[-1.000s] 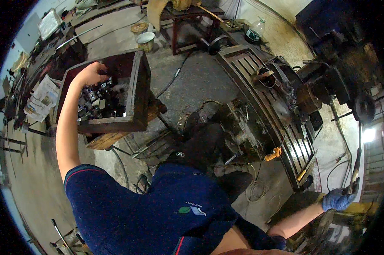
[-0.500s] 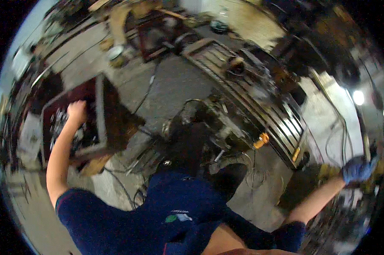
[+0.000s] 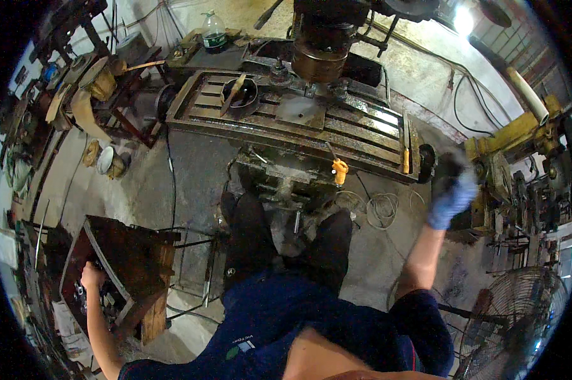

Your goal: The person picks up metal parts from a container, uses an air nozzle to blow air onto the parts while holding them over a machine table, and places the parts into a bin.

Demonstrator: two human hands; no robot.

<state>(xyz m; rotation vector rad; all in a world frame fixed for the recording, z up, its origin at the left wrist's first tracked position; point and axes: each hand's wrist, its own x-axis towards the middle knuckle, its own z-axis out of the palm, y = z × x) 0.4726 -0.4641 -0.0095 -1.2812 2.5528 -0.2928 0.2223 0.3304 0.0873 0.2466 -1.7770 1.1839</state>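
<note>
My bare left hand (image 3: 92, 275) is inside a dark open metal box (image 3: 112, 272) at the lower left, over a heap of small metal parts (image 3: 110, 297). Its fingers look curled, and what they may hold is hidden. On the far right my right hand (image 3: 456, 193) wears a blue glove with a dark front part. Motion smears its fingers. It is raised near the right end of a slotted machine table (image 3: 226, 126), where a long tool with an orange handle (image 3: 406, 159) lies.
A spindle head (image 3: 321, 60) hangs over the machine table. On the table sit a black bowl with a brush (image 3: 241, 95), a flat metal plate (image 3: 300, 113) and an orange tool (image 3: 340, 171) at the front edge. A fan (image 3: 514, 316) stands lower right; coiled cable (image 3: 382, 211) lies on the floor.
The view has swung toward the machine table and sharpened. My left hand is still in the box. My right hand has come forward and inward, toward the table's right end.
</note>
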